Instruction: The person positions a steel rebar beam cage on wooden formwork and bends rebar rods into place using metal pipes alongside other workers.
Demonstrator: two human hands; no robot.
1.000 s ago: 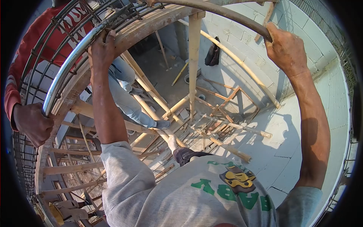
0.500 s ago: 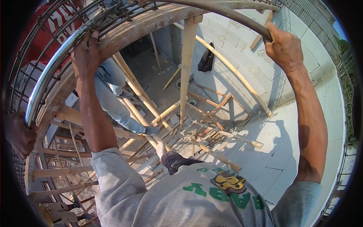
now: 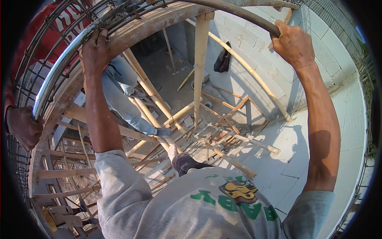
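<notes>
My right hand (image 3: 293, 44) is wrapped round the end of a brown metal pipe (image 3: 238, 12), which curves across the top of the view. My left hand (image 3: 94, 53) is closed at the lower bars of a rebar cage (image 3: 49, 38), its back against a curved wooden beam (image 3: 159, 35). Just above those fingers runs a shiny silver pipe (image 3: 59, 65). Another person's hand (image 3: 24, 126) grips the silver pipe's lower end at the far left.
A person in a red top (image 3: 30, 44) and jeans (image 3: 123, 103) stands beyond the cage on bamboo poles (image 3: 153, 93). A wooden post (image 3: 201, 67) rises under the beam. Pale block walls (image 3: 254, 55) curve round the right; timber scraps (image 3: 223, 137) lie far below.
My right hand and the brown pipe's end have shifted slightly left and up. The other person's hand has risen with the silver pipe's end. My left hand keeps its place on the bars.
</notes>
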